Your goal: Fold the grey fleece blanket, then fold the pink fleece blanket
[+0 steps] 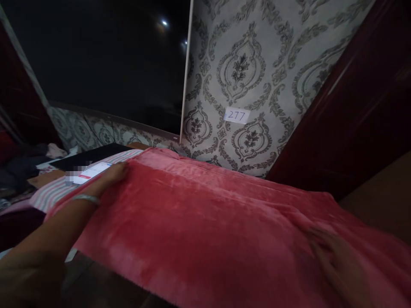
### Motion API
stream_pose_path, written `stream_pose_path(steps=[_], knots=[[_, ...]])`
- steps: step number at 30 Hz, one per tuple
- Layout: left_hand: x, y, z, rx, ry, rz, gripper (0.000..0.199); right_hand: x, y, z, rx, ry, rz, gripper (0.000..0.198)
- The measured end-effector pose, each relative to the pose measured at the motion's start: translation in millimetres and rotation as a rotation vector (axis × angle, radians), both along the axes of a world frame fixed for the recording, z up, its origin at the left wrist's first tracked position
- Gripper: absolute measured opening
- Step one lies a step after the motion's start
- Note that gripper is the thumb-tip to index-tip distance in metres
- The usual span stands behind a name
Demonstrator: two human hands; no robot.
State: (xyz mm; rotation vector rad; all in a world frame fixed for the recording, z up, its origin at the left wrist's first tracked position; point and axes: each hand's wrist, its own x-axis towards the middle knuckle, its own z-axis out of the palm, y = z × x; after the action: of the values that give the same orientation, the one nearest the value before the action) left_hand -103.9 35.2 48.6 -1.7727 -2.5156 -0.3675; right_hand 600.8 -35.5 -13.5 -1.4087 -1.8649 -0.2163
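Note:
A red plush blanket (192, 222) lies spread over a raised surface, its near edge hanging down. At the blanket's left end, my left hand (116, 173) has its fingers closed on the fabric; a light band circles that wrist. My right hand (337, 256), somewhat blurred, rests on the right part of the blanket with its fingers extended. Creases run across the far side of the fabric. Just left of my left hand is a lit phone (93, 172) on a striped cloth (53, 192).
A large dark television (105, 60) hangs on the patterned wall (240, 64). A paper label (236, 115) reading 277 is on the wallpaper. Dark red wooden panels (340, 98) stand at the right. A flat black object (90, 156) and piled clothes (22, 162) lie at the left.

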Motion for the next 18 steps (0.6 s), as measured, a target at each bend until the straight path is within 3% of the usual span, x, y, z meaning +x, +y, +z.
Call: stream_pose_path(steps=[4,8,13,18], knots=[[1.0,20.6,0.2,-0.057,0.036,-0.051,0.055,-64.1,47.6,-8.5,-0.047,0.020,0.241,0.032],[-1.6,34.3,-0.9,-0.113,0.080,-0.099,0.053,-104.1,66.5,-28.7,-0.168,0.038,0.301,0.036],[-8.6,48.4,-3.1,-0.186,0.153,-0.084,0.048,-107.3,71.4,-63.8,-0.210,0.124,0.260,0.040],[-16.0,55.5,-3.9,-0.236,0.202,-0.106,0.049,-106.4,69.5,-69.2,-0.224,0.147,0.251,0.037]])
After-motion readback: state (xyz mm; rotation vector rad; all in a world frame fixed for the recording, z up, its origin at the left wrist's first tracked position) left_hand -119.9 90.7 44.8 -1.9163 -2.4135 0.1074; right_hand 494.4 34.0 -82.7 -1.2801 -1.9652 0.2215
